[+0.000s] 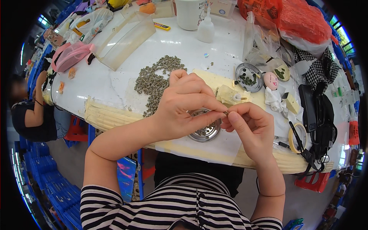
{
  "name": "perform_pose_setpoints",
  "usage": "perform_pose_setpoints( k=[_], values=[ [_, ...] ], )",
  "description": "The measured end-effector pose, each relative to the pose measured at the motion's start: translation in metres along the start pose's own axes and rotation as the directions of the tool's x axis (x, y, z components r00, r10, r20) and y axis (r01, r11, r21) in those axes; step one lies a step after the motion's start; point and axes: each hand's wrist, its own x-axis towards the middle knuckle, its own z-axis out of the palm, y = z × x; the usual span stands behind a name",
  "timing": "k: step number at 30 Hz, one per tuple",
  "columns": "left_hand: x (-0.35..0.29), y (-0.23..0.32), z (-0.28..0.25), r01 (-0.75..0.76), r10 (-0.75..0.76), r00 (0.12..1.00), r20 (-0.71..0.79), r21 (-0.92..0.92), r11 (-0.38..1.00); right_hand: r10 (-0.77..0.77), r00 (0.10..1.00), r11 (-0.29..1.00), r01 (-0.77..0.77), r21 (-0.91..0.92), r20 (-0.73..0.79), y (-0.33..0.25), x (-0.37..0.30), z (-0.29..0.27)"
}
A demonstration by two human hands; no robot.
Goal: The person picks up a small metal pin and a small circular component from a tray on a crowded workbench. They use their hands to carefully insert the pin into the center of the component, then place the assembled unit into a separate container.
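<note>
My left hand (186, 101) and my right hand (251, 124) meet above the table's near edge, thumb and fingertips pinched together. Between them is a tiny grey-brown piece (226, 114), too small to make out in full. Below the hands sits a round metal dish (206, 140) with small pieces in it, partly hidden by my left hand. Beyond my left hand, a spread pile of small grey pieces (153, 80) lies on the white table. A yellowish wrapped block (230, 96) with a white peg-like part stands just past my fingertips.
At right are a metal dish (259, 86) of dark green pieces, a pink round object (270, 81), a tape roll (292, 141) and a black phone (306, 103). A nozzle bottle (206, 30) and white cup (187, 17) stand farther back. Another person (32, 115) sits at left.
</note>
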Motion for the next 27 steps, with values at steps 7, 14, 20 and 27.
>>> perform_pose_setpoints(
  k=[7,14,20,27],
  values=[
    [-0.0039,-0.0029,0.0034,0.137,-0.132,0.991,0.039,-0.235,0.962,0.120,0.987,0.976,-0.137,0.169,0.108,0.0006,0.0021,-0.0065],
    [-0.0029,-0.0019,0.0012,0.121,-0.117,0.993,0.035,-0.212,0.970,0.123,0.988,0.972,-0.139,0.188,0.095,-0.0003,0.0015,-0.0058],
    [-0.0004,0.0025,-0.0009,0.019,-0.020,1.000,-0.016,-0.016,1.000,0.033,0.999,0.995,-0.035,0.094,0.019,0.0018,-0.0004,-0.0015],
    [-0.0010,0.0039,0.0005,0.022,-0.021,1.000,-0.021,0.038,0.999,-0.053,0.998,0.997,0.052,-0.053,-0.026,0.0023,-0.0012,0.0002]
  ],
)
